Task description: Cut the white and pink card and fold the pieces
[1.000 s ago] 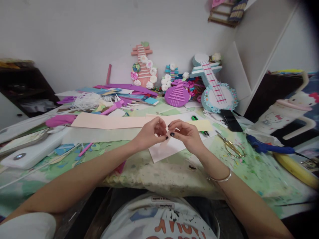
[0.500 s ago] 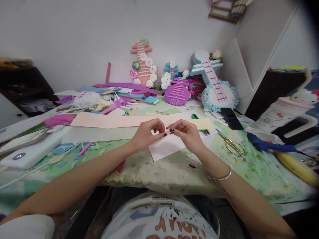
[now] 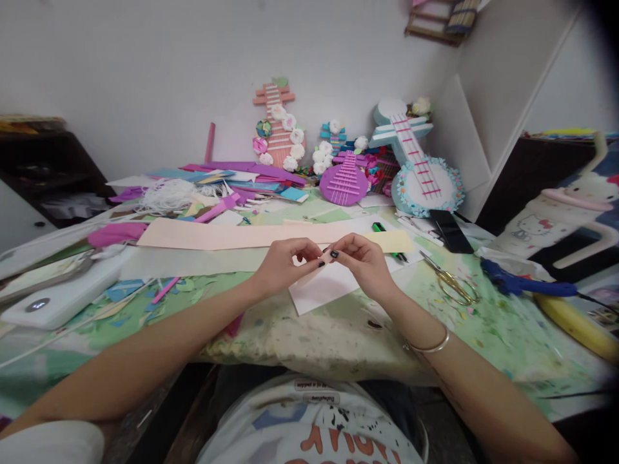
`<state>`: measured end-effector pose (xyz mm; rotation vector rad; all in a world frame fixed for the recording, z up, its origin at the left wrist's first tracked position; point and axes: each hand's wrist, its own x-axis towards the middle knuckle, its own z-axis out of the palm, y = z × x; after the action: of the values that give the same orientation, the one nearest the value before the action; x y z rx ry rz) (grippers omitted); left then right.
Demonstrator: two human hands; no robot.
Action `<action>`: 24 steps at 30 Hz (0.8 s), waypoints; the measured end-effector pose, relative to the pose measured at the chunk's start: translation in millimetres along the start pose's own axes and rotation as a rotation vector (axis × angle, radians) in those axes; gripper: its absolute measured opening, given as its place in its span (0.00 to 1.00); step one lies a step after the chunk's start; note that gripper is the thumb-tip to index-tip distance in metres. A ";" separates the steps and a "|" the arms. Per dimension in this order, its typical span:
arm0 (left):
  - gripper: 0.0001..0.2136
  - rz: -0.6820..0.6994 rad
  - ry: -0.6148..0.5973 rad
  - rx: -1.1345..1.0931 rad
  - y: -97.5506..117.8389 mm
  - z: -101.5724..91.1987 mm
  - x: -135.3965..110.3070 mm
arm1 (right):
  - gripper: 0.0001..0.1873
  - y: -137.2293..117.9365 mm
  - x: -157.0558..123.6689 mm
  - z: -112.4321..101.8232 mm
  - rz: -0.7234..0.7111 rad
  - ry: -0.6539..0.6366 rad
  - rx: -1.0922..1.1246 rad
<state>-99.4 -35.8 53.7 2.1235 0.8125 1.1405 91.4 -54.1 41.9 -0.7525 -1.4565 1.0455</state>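
My left hand (image 3: 289, 263) and my right hand (image 3: 360, 258) meet at the fingertips above the table. Between them they pinch a small pale pink strip of paper (image 3: 325, 257), mostly covered by the fingers. Under the hands lies a white sheet of paper (image 3: 314, 293), set at an angle. Just behind stretches a long peach paper strip (image 3: 217, 236), with a yellow paper piece (image 3: 394, 241) to its right. A green marker (image 3: 378, 228) rests beside the right hand, partly hidden.
To the right lie gold-handled scissors (image 3: 454, 287), a black phone (image 3: 451, 231), a blue glue gun (image 3: 525, 280), a banana (image 3: 575, 325) and a tumbler (image 3: 536, 225). Paper lute-like crafts (image 3: 343, 183) stand against the wall. A white power bank (image 3: 62, 293) and paper scraps are at left.
My fingers have shifted slightly around the small pink paper, and the left hand's fingers curl a little lower. The rest of the table looks the same.
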 end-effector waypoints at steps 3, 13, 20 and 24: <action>0.07 0.021 0.002 0.050 -0.3 -0.5 -0.4 | 0.13 -0.2 -0.1 0.7 0.007 0.005 0.013; 0.08 0.105 -0.017 0.123 -1.5 2.4 -3.1 | 0.11 1.0 -0.8 1.5 0.011 0.029 -0.004; 0.08 0.134 -0.001 0.175 -4.4 4.2 -4.0 | 0.12 -2.3 -1.2 3.7 0.007 0.021 -0.018; 0.08 0.156 -0.003 0.194 -6.6 4.8 -3.8 | 0.16 -2.8 -2.0 5.7 0.020 -0.007 -0.009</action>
<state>-98.4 -35.3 44.7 2.3831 0.7954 1.1778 86.4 -58.1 43.8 -0.7719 -1.4630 1.0576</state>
